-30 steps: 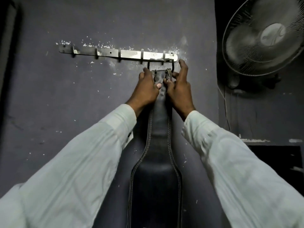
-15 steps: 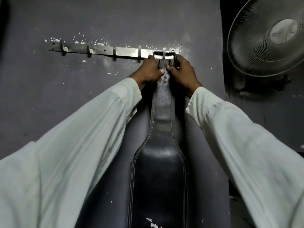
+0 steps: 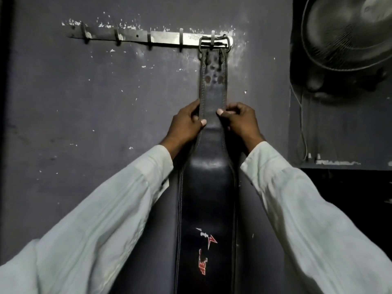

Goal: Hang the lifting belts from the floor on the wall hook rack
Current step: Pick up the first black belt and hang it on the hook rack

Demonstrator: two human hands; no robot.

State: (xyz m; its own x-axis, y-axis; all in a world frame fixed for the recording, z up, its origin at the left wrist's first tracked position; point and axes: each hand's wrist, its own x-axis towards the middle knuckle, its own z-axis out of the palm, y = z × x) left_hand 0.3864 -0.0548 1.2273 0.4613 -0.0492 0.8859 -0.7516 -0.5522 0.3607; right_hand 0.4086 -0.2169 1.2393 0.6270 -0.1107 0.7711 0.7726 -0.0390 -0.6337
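A person in pale sleeves [image 3: 110, 211] is pinching a black lifting belt [image 3: 206, 198] from both sides, the left hand [image 3: 186, 122] and right hand [image 3: 239, 119] each clamping an edge of its narrow stitched strap. The belt, carrying a red and white logo, is hanging against the scuffed grey wall [image 3: 84, 124], its buckle [image 3: 214, 42] looping over the rightmost hook of the steel hook rack [image 3: 165, 38], near a mounted fan [image 3: 347, 35].

A metal hook rack [image 3: 165, 38] runs across the dark chipped wall [image 3: 84, 124], and a black lifting belt [image 3: 213, 85] hangs by its buckle [image 3: 214, 42] from the hook at its right end.
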